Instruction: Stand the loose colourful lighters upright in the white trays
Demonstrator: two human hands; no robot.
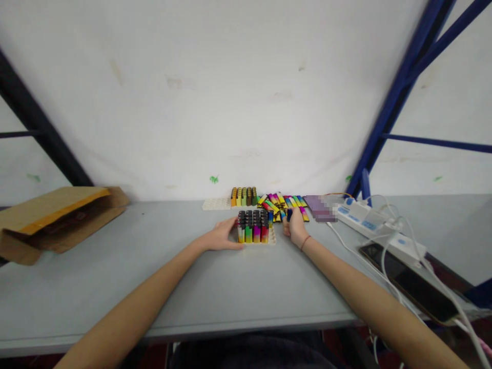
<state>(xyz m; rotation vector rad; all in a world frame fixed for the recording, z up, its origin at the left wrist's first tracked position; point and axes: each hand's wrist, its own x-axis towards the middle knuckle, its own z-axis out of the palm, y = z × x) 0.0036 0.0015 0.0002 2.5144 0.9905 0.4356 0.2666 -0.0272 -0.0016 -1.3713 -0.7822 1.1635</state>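
Note:
Upright lighters with black tops and rainbow-coloured bodies fill most of a white tray in the middle of the table. My left hand grips that tray at its left side, thumb along the front edge and fingers behind. To the right of the tray, my right hand is closed on a dark blue lighter, whose lower part my fingers hide. Just behind that hand lies a loose pile of colourful lighters.
Against the wall stand a second block of lighters and a white holed tray. A brown paper bag lies at left. On the right are a blurred purple item, a power strip, a phone and white cables.

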